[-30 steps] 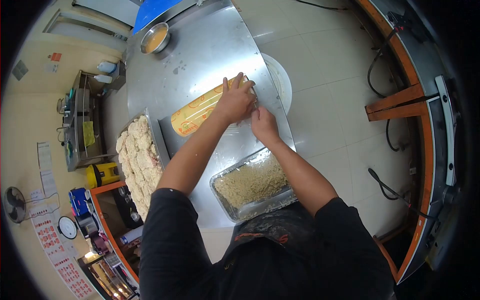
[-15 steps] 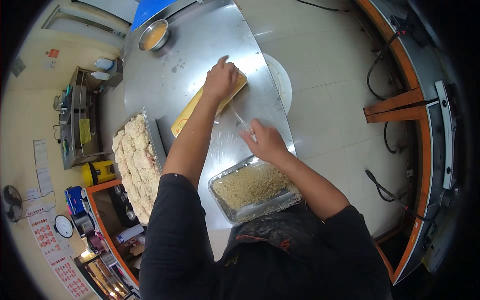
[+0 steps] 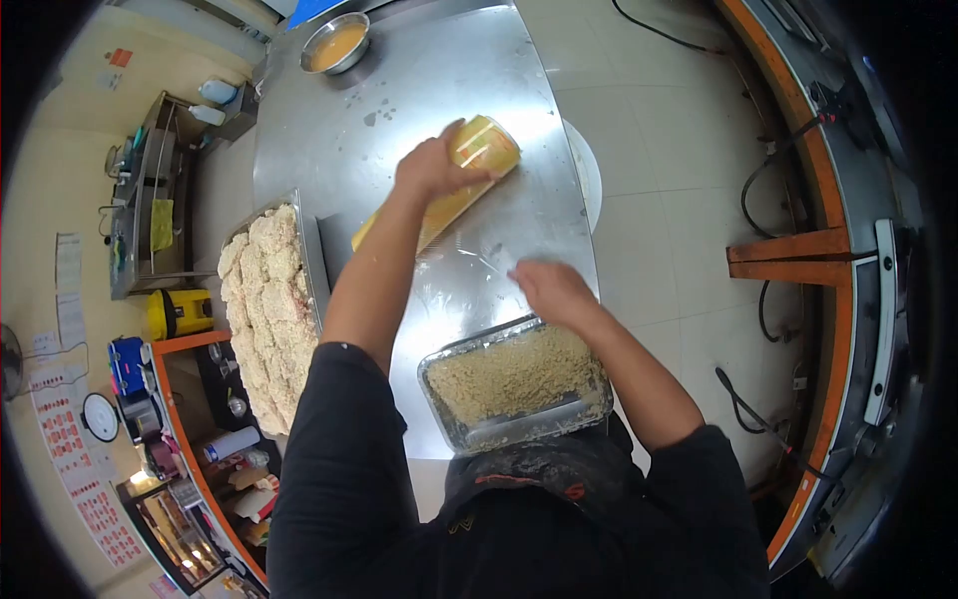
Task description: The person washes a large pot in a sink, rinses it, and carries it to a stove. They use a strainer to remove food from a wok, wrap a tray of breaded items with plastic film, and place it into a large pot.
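A long yellow box of cling film (image 3: pixel 483 148) lies at a slant on the steel table. My left hand (image 3: pixel 431 170) is wrapped over it, with fingers at the far side and thumb on the near side. Clear cling film (image 3: pixel 451 290) stretches from the box toward me over the tabletop. My right hand (image 3: pixel 555 294) is closed in a pinch on the film's edge, just above a metal tray of crumbs (image 3: pixel 436 427). How much film the fingers hold is hidden.
At the left edge of the steel table (image 3: pixel 399 60) stands a large tray (image 3: pixel 311 250) heaped with crumb-coated pieces (image 3: pixel 267 299). A steel bowl of orange liquid (image 3: pixel 336 45) sits at the far end. A white round lid or tub (image 3: pixel 587 175) shows beyond the right edge.
My left hand has shifted its grip, its thumb now across the box's near side. My right hand has closed further on the film. The view has shifted slightly.
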### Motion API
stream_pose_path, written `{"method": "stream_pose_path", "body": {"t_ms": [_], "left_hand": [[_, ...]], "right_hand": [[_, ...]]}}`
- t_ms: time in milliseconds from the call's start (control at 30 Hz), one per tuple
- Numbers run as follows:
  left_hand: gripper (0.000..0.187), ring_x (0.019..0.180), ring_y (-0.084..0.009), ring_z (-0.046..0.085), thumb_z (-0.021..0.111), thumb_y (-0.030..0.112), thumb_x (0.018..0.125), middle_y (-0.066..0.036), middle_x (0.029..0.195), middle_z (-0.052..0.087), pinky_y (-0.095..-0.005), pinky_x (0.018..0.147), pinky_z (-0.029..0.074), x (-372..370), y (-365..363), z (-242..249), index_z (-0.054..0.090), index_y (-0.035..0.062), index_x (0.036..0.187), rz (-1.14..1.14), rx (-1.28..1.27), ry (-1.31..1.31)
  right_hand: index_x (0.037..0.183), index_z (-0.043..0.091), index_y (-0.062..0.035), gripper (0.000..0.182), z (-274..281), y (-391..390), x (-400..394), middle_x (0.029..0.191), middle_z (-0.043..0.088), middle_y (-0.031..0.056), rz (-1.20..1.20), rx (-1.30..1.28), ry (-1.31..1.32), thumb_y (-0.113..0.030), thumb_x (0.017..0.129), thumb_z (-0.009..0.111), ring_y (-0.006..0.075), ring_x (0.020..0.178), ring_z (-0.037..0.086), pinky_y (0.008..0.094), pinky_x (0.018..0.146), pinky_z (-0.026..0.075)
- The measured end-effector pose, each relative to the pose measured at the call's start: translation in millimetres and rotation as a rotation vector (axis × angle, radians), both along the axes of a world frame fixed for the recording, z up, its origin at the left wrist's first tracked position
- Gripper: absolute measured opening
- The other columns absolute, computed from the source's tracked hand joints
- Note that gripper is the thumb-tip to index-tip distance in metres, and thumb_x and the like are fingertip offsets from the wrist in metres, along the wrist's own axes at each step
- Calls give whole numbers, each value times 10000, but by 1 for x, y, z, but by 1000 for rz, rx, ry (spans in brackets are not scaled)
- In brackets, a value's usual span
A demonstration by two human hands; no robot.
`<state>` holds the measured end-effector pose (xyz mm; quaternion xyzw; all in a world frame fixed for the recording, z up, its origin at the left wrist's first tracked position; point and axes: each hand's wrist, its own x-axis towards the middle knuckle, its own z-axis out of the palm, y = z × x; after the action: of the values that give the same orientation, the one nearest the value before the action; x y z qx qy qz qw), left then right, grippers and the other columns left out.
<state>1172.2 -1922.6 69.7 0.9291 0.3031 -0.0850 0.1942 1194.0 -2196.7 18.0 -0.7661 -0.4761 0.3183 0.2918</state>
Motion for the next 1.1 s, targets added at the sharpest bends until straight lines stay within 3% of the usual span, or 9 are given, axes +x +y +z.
{"method": "stream_pose_path", "body": {"t_ms": [133,233,400,533,633,733,833,1000,1100], "left_hand": [[1023,976,-280,688,732,701,655,-155,1012,712,-390,916,501,8,55,-6,464,75,1418,204,-136,-92],[929,933,-258,689,740,657,701,-171,1120,682,-374,909,500,14,93,-6,513,76,1389,262,-131,-11],[1002,1225,-315,578,699,726,691,-208,1279,618,-411,1048,431,1,149,-15,489,70,1418,361,-41,-19],[923,1085,-343,638,600,772,770,-173,1166,672,-515,799,536,-22,188,-23,530,86,1383,481,-105,-49],[905,1227,-344,569,482,758,849,-255,1240,623,-435,1049,412,-36,192,-2,562,-6,1328,535,-260,76],[907,1243,-364,549,348,760,895,-262,1262,609,-443,1058,394,-49,199,-30,586,-20,1290,597,-156,-17],[951,1222,-400,547,260,778,896,-272,1228,620,-448,1062,383,-63,188,-23,587,-29,1279,859,-584,-287],[673,1128,-427,581,596,532,884,-261,1174,629,-432,994,436,-75,112,3,605,-47,1229,295,317,-509],[560,1297,-340,427,705,242,735,-192,1326,506,-413,1092,359,-92,-22,8,601,99,1266,-366,-348,-521]], "right_hand": [[807,628,-86,243,28,-28,-11,786,619,101,228,68,-120,-284,936,574,298,819,582,493,868,401],[788,637,-113,173,50,-55,-1,841,621,52,326,127,-215,-258,882,642,251,903,571,486,941,374],[807,663,-128,104,45,-105,-19,884,605,11,234,255,-262,-194,790,741,233,1026,577,508,1019,344],[828,662,-159,106,36,-113,-30,886,582,8,194,231,-264,-191,762,740,232,1091,564,529,1035,340],[833,669,-155,130,33,-116,-31,901,591,13,151,233,-242,-186,741,755,233,1081,569,523,1030,347],[832,667,-132,148,32,-111,-27,909,597,25,139,276,-232,-180,729,763,237,1047,586,517,1019,358],[826,662,-106,135,34,-105,-24,901,597,43,108,330,-235,-150,733,750,249,973,604,511,996,382],[863,653,-91,129,43,-100,-23,878,596,66,92,444,-253,-71,751,712,269,877,605,487,930,422],[898,634,-75,148,40,-88,-14,855,590,86,48,515,-253,-34,766,687,285,846,595,460,872,434]]}}
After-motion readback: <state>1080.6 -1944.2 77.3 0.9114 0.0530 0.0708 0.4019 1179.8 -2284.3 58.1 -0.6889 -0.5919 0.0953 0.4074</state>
